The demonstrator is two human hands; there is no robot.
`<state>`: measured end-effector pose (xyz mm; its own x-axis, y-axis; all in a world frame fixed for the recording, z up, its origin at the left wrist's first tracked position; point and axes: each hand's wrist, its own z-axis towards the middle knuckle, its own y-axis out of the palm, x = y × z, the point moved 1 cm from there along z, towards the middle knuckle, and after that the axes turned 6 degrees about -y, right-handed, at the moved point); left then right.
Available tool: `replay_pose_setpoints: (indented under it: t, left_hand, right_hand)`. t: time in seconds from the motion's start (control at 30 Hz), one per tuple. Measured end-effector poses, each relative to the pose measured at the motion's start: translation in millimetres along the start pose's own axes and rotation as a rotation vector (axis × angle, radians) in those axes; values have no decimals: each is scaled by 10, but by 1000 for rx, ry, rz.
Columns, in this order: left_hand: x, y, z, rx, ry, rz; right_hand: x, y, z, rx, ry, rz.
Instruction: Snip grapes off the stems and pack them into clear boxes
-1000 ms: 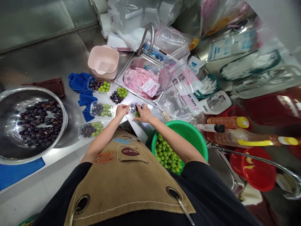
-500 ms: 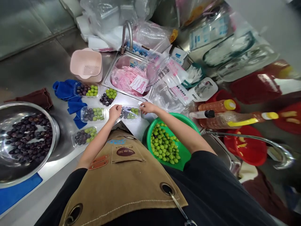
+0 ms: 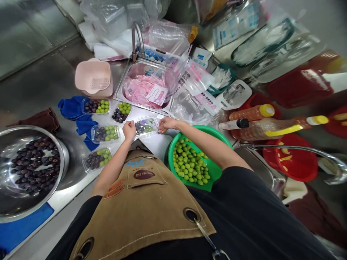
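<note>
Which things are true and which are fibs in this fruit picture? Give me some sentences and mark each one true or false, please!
1. A clear box sits between the left hand and the right hand. True.
2. The green tub holds mostly green fruit. True.
3. The metal bowl holds green fruit. False: it holds dark fruit.
4. The pink basket stands in the sink. False: it stands beside the sink.
5. A blue cloth lies near the metal bowl. True.
6. The left hand is inside the green tub. False: it is next to the clear box.
</note>
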<state>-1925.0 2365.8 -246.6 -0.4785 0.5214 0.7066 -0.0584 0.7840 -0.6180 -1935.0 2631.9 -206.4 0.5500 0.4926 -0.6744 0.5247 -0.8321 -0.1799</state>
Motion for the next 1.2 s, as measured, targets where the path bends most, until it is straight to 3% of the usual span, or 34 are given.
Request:
replay_pose_setpoints:
  t: [0.2,0.3,0.37,0.43,0.47,0.5,0.53,0.6,0.7,0.8,0.93,1.2]
  left_hand:
    - [-10,72,-83,-23,-37,-13]
    - [-20,102,-177,-72,-38,-15]
    - [-34,84,-255,-131,-21,-15]
    - [-46,12,-307,-175,7,-14]
    - [-47,-46,-310,-181,30,-11]
    - [-42,-120,-294,-167,64,-1]
    - [-31,-206,-257,-133,109,16]
    - [9,-402,-128,-23,220,70]
    - [86,-692,132,135,331,162]
    - [139,-885,357,175,344,229]
    - [134,-954,510,157,333,298]
    - [69,-877,539,148,327,299]
  right_hand:
    - [37,94,-39,-21,30,-61]
    - [-5,-132,-56,79,-5,-157]
    - [2,-490,-85,287,-60,-252]
    - [83,-935,-121,636,-89,-399]
    - [157,-1143,-135,800,-63,-487]
    - [249,-1318,-138,884,1,-555]
    - [352,-1450,-129,894,78,-608]
    - [550,-1577,-82,743,221,-672]
    - [721,-1540,0,559,303,-734]
    - [728,-1459,27,573,340,-756]
    - [685,-1446,-78,593,324,-750]
    - [768,-1397,-376,688,229,-829]
